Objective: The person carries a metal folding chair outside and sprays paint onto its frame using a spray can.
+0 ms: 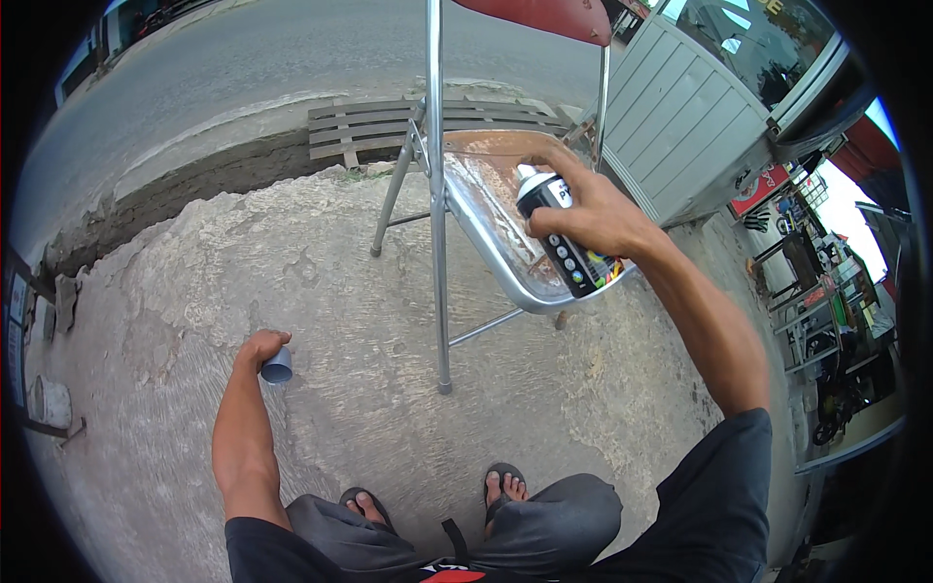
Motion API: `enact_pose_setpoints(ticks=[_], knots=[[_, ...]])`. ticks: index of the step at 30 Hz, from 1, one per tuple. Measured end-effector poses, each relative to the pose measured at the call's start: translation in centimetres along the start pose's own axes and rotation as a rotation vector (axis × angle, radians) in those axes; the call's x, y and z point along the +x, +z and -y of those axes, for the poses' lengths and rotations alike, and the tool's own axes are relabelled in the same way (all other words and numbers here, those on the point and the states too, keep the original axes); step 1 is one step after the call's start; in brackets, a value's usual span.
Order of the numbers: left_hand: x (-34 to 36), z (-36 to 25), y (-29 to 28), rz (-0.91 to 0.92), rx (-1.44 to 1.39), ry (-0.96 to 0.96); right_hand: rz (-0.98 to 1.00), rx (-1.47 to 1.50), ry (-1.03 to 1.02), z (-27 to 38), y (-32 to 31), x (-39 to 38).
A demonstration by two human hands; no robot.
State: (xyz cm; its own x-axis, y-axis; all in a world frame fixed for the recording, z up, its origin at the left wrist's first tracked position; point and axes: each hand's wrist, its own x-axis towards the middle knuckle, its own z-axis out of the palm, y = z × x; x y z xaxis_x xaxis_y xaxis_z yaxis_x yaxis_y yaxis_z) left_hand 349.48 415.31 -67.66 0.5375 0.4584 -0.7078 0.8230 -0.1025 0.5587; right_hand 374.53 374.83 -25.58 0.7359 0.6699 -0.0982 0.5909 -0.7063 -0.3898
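Note:
My right hand grips a black spray can with a white nozzle, index finger on top, held over the bare, glossy seat pan of a metal folding chair. The nozzle points toward the seat's far edge. My left hand hangs low at my left side, fingers closed on a small grey cap. The chair's red backrest shows at the top.
Rough concrete ground surrounds the chair. A wooden pallet lies behind it by the road. A grey metal stall wall stands at right, with shop clutter further right. My sandalled feet stand just before the chair's front leg.

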Motion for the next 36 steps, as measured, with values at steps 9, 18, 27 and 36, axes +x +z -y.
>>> enact_pose_setpoints(ticks=[9,18,27,36], knots=[[0.3,-2.5,1.9,0.010,0.103,0.098,-0.078,0.197,0.131,-1.6,-2.7,-14.4],[0.9,-1.7,1.5,0.037,-0.056,0.075,0.009,0.085,0.201,-3.3,-2.0,-13.2],[1.0,0.1,-1.0,-0.015,0.049,0.101,-0.087,0.173,-0.086,-0.7,-0.8,-9.3],[-0.5,-0.6,-1.3,-0.042,0.172,0.017,-0.140,0.238,0.086,-5.0,-2.4,-12.7]])
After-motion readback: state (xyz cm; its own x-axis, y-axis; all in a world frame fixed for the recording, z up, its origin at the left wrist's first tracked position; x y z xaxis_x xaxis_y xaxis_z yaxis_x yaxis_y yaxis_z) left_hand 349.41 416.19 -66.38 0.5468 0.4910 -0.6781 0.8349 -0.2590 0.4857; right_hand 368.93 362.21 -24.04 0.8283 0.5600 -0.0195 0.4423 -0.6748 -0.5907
